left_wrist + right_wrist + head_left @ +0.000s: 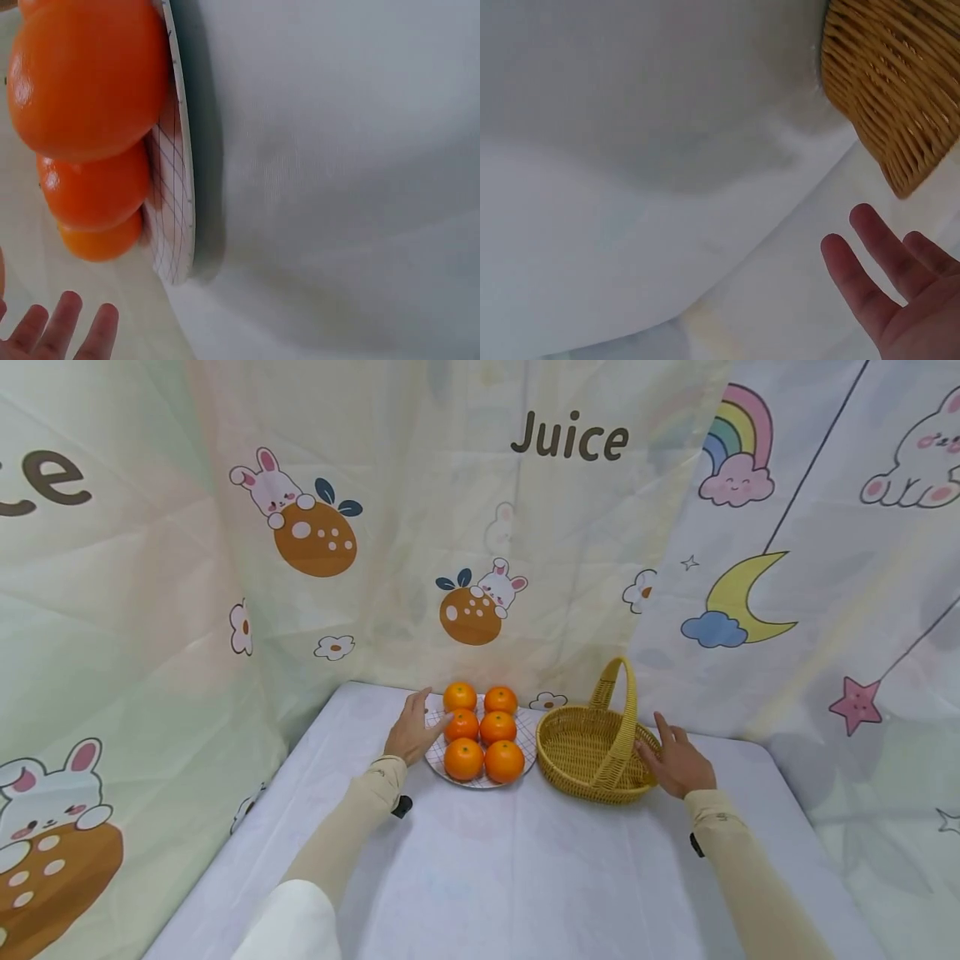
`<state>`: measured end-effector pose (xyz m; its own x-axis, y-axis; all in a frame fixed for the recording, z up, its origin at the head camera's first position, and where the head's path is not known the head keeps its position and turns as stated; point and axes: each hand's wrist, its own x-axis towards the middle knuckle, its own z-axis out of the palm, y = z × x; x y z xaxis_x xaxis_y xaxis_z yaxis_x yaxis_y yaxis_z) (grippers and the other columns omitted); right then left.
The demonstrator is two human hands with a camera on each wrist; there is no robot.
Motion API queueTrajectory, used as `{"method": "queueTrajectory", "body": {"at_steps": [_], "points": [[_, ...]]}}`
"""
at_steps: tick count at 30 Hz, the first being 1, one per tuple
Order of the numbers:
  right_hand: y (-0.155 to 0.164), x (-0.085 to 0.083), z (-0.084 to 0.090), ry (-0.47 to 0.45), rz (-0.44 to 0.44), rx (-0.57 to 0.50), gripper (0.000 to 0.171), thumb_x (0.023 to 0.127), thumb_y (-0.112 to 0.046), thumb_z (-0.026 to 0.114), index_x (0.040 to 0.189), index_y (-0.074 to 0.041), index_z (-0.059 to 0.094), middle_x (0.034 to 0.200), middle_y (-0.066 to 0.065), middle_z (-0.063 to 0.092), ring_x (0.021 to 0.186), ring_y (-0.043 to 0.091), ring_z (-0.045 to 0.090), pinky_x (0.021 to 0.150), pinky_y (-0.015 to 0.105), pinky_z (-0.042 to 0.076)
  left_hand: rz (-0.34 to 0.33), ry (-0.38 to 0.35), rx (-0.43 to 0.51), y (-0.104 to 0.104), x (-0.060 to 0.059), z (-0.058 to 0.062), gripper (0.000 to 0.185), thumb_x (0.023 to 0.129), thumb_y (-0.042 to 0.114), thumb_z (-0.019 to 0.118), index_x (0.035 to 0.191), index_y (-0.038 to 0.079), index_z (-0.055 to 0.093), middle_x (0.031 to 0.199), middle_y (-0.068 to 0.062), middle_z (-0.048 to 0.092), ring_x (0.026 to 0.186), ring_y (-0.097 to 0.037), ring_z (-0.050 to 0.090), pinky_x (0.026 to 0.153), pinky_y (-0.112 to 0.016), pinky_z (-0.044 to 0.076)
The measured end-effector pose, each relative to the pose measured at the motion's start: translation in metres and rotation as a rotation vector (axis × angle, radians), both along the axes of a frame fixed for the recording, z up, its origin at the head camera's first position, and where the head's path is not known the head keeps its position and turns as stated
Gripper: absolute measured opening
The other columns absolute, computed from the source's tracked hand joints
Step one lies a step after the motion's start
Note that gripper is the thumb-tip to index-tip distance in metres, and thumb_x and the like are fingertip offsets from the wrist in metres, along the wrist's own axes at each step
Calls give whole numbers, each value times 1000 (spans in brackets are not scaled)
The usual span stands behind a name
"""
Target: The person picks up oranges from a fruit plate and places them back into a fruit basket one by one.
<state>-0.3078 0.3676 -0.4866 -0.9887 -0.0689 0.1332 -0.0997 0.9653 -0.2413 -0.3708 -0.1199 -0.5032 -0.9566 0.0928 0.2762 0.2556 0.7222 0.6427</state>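
Left hand [410, 735] spread wide, empty, beside oranges [464, 759]; contact unclear. Right hand [678, 765] likewise spread, empty, at right side of basket [573, 778]; contact unclear too. Six oranges stand in two columns on plate [528, 737], basket just right of it on surface [510, 877]. Best: steady basket with right, cup one orange with left, neighbours undisturbed.

The left hand [411, 731] can pass over the near tabletop [517, 868]; rightward, oranges [498, 728] and the basket [566, 774] with its arched handle [625, 735] obstruct.
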Motion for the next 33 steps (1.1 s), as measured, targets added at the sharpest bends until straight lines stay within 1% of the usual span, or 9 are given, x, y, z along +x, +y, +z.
{"method": "queueTrajectory", "body": {"at_steps": [3,8,11,14,17,20,24,29,33], "points": [[-2,0,-7,2,-5,-6,84,98,-64,28,157,-8,7,141,38,29,97,52,59,64,58,52,-22,-19,44,6,6,-3,82,91,60,55,153,14,27,151,-12,32,126,-35,47,103,-54,41],[-5,1,-15,-13,-45,-26,83,99,-63,27,156,-6,10,143,38,27,95,52,59,61,57,52,-53,-39,78,14,13,-12,83,92,60,53,156,17,23,156,-9,26,138,-32,34,110,-54,31],[-6,2,-19,-27,-70,-43,81,100,-59,29,156,-4,9,144,39,25,90,52,60,59,56,51,-48,-49,93,17,18,-18,85,90,59,57,156,20,21,157,-8,25,140,-32,32,111,-54,29],[-7,3,-22,-40,-82,-56,77,102,-53,30,155,-1,8,144,40,25,98,55,56,68,60,51,-47,-59,115,18,24,-24,89,85,60,64,154,18,26,156,-8,27,136,-35,37,109,-56,32],[-7,3,-23,-53,-83,-46,69,105,-43,27,153,4,13,142,39,32,113,56,48,85,65,46,-50,-68,113,19,28,-31,95,78,66,68,151,17,33,151,-9,31,130,-36,44,107,-54,37],[-8,3,-24,-64,-84,-31,60,105,-32,24,151,7,19,140,37,38,120,55,44,93,65,42,-58,-55,94,19,30,-39,98,73,70,70,150,18,36,148,-10,32,127,-35,46,105,-52,40],[-9,3,-24,-61,-87,-26,55,105,-25,25,149,9,24,140,36,40,122,53,43,96,63,41,-74,-17,106,19,32,-49,101,70,69,73,150,18,39,147,-10,34,123,-32,48,102,-49,44],[-10,4,-24,-48,-81,-23,54,105,-22,27,148,10,25,139,36,40,121,53,44,95,63,41,-97,-28,167,21,35,-57,101,68,64,79,151,22,38,148,-6,32,118,-27,51,96,-41,50],[-9,5,-24,-49,-83,-27,54,105,-22,27,148,10,25,139,36,40,121,53,44,95,63,42,-96,-24,207,24,36,-59,98,68,57,83,150,22,41,149,-6,32,125,-29,46,99,-41,48]]}}
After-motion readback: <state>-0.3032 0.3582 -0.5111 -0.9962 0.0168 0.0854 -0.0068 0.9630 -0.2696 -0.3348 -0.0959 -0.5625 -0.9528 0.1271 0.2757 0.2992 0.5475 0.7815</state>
